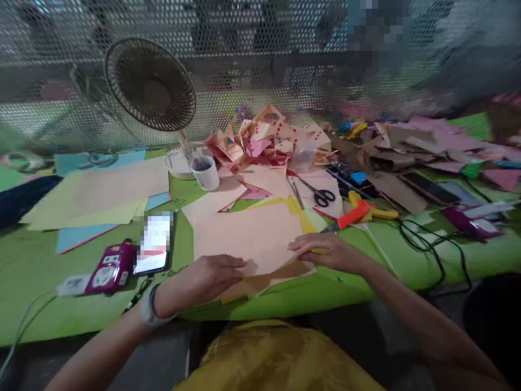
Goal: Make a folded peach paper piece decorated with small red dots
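Observation:
A pale peach sheet of paper (244,233) lies on the green table in front of me, its near edge lifted or folded. My left hand (214,277) rests flat on the sheet's near left part, fingers stretched to the right. At the near right edge, my right hand (325,251) is closed on the paper, thumb beneath and fingers above. Something yellow shows between its thumb and fingers; I cannot make out what it is. Just beyond that hand lies a cutter with an orange handle (353,213). Black-handled scissors (323,196) lie farther back on paper.
A fan (150,84) and a white cup (205,174) stand behind. Folded paper pieces (268,138) are heaped at the back. A lit phone (153,243) and purple power strip (109,269) lie left, near stacked sheets (109,187). Black cable (431,250) coils at right.

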